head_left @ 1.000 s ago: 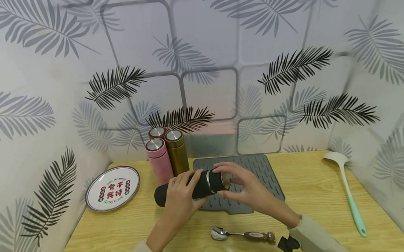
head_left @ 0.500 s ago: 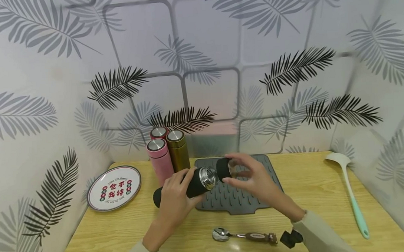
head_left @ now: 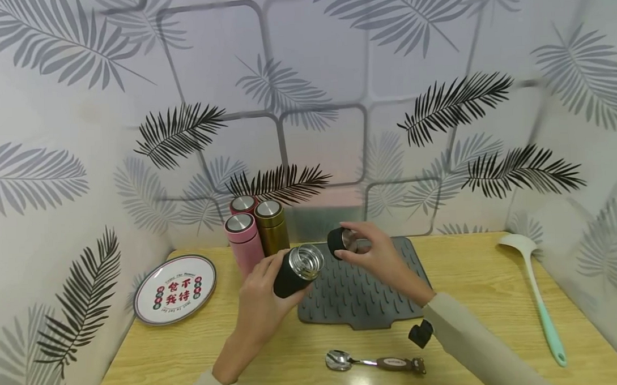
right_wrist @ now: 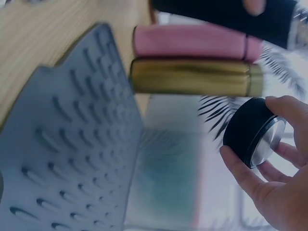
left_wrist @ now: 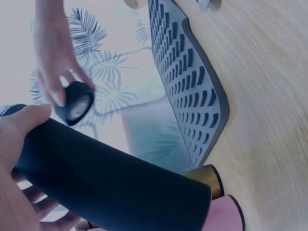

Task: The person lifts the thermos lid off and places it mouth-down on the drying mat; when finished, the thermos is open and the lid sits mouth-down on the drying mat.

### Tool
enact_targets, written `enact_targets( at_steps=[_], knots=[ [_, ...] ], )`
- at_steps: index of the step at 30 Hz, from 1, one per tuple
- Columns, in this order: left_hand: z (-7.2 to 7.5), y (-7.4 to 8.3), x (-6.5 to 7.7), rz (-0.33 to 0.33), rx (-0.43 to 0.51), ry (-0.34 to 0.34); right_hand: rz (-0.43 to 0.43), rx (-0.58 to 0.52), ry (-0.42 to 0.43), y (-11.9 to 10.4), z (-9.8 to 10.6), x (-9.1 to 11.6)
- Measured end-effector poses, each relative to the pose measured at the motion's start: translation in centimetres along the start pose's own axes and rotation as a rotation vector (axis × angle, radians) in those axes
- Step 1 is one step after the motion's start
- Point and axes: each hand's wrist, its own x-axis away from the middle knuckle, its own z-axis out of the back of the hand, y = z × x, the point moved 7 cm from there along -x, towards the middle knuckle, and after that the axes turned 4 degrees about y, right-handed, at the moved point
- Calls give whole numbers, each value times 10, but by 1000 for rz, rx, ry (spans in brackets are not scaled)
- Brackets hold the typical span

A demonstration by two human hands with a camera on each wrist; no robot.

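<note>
Black bottle (head_left: 292,279) — silvery mouth (head_left: 307,262)

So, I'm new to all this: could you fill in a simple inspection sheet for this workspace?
Surface: wood-look table, with a grey mat lying towards its back.
Job's things: black flask tilted, its mouth open; lid off and apart from it.
Clutter: pink flask, gold flask and red flask upright in a group; plate at left; spoon in front of the mat; ladle at right.
Grips: bare hands; left grip wraps the black flask, right grip pinches the lid.
Cables: nothing seen.
Surroundings: leaf-patterned backdrop behind and at both sides.
</note>
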Motion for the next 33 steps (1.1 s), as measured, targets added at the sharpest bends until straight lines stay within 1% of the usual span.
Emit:
enact_targets(
  at_steps=[6, 11, 15, 17, 20, 23, 28, 33],
  knots=[
    [3, -11, -1, 106, 96, 19, -54, 125, -47, 33, -17, -20],
    [4, -17, -2, 164, 169, 35, -87, 193, -81, 54, -29, -35],
    [3, -25, -2, 212, 241, 49, -85, 261, -90, 67, -39, -45],
    [1, -29, -2, 230, 280, 58, -72, 289, -100, 73, -45, -50],
    [0, -35, -2, 239, 329, 86, -51, 319, -123, 80, -55, -55],
    [-2, -39, -4, 254, 371, 109, -47, 343, -142, 85, -63, -59],
    [-8, -46, -5, 310, 410, 117, -62, 374, -167, 92, -73, -62],
    [-14, -51, -3, 335, 423, 118, -86, 423, -205, 97, -85, -63]
  ],
)
